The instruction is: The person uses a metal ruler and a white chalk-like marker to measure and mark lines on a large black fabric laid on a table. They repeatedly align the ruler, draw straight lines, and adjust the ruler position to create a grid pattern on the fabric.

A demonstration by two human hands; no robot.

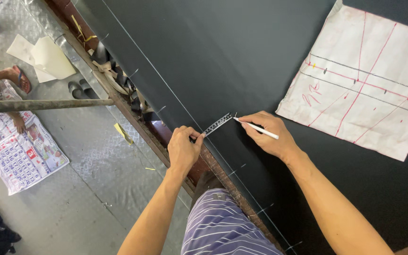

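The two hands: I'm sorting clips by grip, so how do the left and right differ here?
The left hand pinches the end of a short measuring strip, holding it flat on the black fabric; the right hand holds a white marking pencil like a pen, tip at the strip's far end. The left sits at the table edge, the right farther onto the fabric. Both are bare.

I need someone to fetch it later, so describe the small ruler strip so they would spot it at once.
On the black cloth near its table edge, the ruler strip lies between the left hand and right hand. It is short, dark, with pale tick marks, unlike the plain white marking pencil beside it.
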